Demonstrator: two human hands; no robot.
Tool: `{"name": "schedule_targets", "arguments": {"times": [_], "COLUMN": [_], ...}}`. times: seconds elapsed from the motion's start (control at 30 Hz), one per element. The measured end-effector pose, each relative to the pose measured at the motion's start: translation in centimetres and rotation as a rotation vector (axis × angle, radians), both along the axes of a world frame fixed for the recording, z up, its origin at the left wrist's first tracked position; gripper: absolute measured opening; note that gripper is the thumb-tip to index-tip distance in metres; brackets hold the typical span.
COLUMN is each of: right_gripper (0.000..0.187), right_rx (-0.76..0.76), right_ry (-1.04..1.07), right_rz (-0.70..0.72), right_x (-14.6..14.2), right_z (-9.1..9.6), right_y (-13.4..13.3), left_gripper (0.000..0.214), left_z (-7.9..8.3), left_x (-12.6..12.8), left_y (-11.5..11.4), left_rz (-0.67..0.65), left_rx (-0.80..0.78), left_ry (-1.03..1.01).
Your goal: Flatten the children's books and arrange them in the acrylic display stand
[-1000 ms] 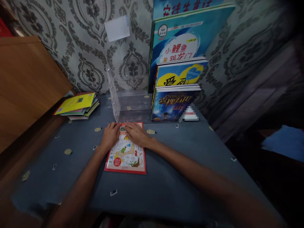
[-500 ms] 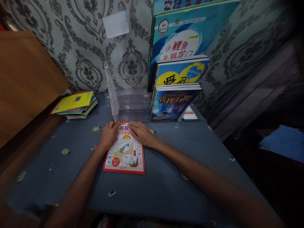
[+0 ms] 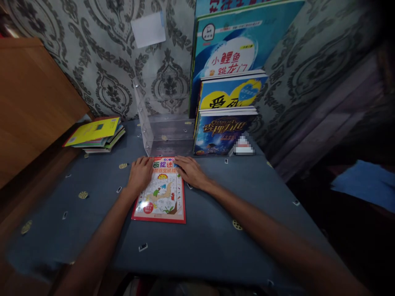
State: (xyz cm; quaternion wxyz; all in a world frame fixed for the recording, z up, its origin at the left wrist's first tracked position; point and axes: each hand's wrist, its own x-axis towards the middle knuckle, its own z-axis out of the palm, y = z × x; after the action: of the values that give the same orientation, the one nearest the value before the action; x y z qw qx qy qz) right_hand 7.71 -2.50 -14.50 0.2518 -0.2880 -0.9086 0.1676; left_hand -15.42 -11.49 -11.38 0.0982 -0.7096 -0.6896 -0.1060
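A thin red-bordered picture book (image 3: 160,203) lies on the dark cloth-covered table, its illustrated cover facing up. My left hand (image 3: 141,173) is at the upper left edge, fingers bent close together over the border. At the upper right edge is my right hand (image 3: 191,172), its fingertips on the cover's corner and the thumb side hidden. Between them the two hands hold the book by its sides. Just behind stands a clear plastic tiered rack (image 3: 144,119), with books in its right part, among them a dark blue one (image 3: 220,133) in front.
A stack of books with a yellow one (image 3: 95,130) on top sits at the left rear. A pixelated white triangular object (image 3: 244,146) stands right of the rack. The wooden panel (image 3: 37,98) bounds the left, and a patterned wall (image 3: 114,65) rises behind.
My right hand has slid from the middle of the cover out to its right edge, uncovering more of the title. A bright glare now shows at the book's lower left.
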Motion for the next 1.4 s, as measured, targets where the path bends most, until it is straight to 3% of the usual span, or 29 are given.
{"name": "schedule_targets", "arguments": {"times": [0.2,0.33,0.63,1.1,1.4], "right_gripper": [0.035,0.033,0.035,0.034,0.042], "right_rx": [0.007,0.006,-0.118,-0.183,-0.166], "right_ry": [0.037,0.07,0.256,0.296,0.262], "right_rz": [-0.005,-0.005,-0.084,-0.095,-0.012], "right_x": [-0.1,-0.1,0.3,0.6,2.2], "right_z": [-0.2,-0.1,0.1,0.2,0.0], "right_y": [-0.1,0.1,0.7,0.5,-0.5], "left_gripper": [0.031,0.029,0.039,0.043,0.038], "left_z": [1.4,1.9,0.9,-0.7,-0.3], "left_x": [0.9,1.4,3.7,4.2,4.4], "left_y": [0.4,0.9,2.9,3.2,2.8], "left_rz": [-0.015,-0.032,-0.283,-0.269,-0.298], "left_rx": [-0.076,-0.114,-0.097,-0.036,-0.009], "left_ry": [0.105,0.065,-0.164,-0.165,-0.181]}}
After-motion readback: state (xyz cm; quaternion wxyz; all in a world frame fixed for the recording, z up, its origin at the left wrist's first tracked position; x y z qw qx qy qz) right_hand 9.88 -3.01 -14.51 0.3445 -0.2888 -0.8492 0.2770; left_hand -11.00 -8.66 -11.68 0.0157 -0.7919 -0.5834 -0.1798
